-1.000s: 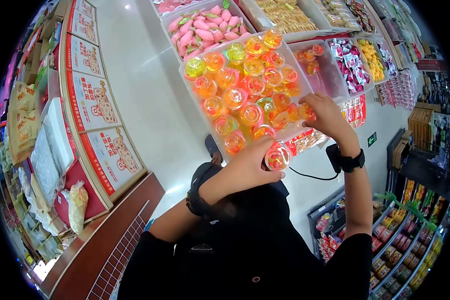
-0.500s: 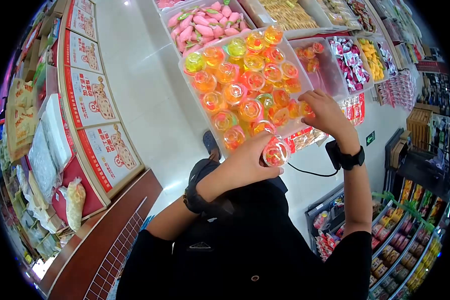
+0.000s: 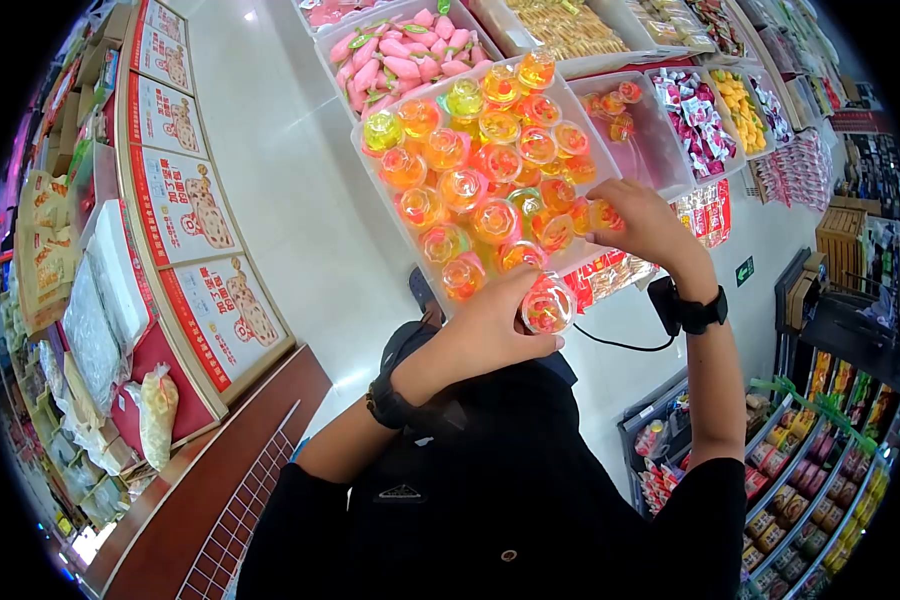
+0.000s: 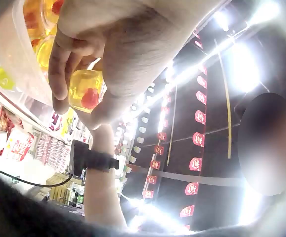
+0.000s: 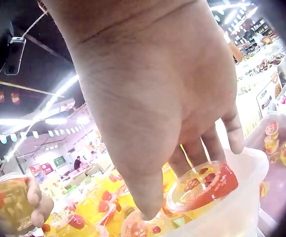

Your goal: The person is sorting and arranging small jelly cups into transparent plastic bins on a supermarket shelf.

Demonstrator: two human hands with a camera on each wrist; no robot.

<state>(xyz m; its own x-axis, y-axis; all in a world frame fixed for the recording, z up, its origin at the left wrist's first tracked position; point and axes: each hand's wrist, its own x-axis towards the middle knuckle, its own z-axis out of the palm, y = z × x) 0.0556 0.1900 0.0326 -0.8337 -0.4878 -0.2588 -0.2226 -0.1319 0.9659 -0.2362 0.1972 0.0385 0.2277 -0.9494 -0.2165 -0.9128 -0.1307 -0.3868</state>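
A translucent plastic bin (image 3: 368,172) holds a heap of jelly cups (image 3: 497,220), orange, yellow and green under clear lids. In front of its near edge, my left hand (image 3: 495,325) grips one jelly cup (image 3: 548,305) between thumb and fingers, lid facing up toward my head. The left wrist view shows that cup's yellow side (image 4: 85,90) with a red piece inside. At the bin's right wall, my right hand (image 3: 642,222) reaches in from above. Its fingers and thumb curl round another jelly cup (image 5: 202,187), seen closely in the right wrist view.
A neighbouring bin (image 3: 655,150) to the right contains a few jelly cups. Pink sweets (image 3: 410,60) fill a bin beyond, with purple-wrapped sweets (image 3: 692,120) further right. A shelf with printed panels (image 3: 185,205) runs along the left. A black cable (image 3: 620,345) hangs near my right wrist.
My right hand's fingers have drawn in round the jelly cup at the bin's right wall. The left hand keeps its jelly cup in nearly the same place. The view has shifted slightly.
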